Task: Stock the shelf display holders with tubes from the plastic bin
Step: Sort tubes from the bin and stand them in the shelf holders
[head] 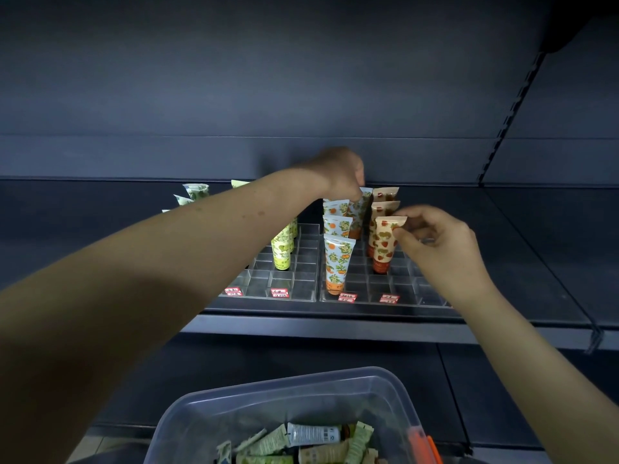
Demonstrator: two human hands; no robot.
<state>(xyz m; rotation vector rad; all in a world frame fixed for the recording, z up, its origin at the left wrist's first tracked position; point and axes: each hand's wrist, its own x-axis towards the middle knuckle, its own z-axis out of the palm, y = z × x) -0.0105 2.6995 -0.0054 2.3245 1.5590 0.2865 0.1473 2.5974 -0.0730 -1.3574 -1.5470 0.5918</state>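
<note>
Two clear gridded display holders (303,286) sit side by side on the dark shelf. Green tubes (283,246) stand in the left holder, orange-print tubes (338,262) and strawberry-print tubes in the right one. My left hand (341,172) reaches over the back of the right holder and pinches the top of an orange-print tube (363,199) in the rear row. My right hand (432,236) pinches the crimped top of the front strawberry tube (385,242), which stands upright in a cell. The plastic bin (201,416) below holds several loose tubes.
The shelf (519,236) stretches right and left of the holders, with a front lip below the red price tags (279,292). A slotted upright (512,108) runs along the back wall at the right. An orange bin clip (425,443) shows at the bin's right rim.
</note>
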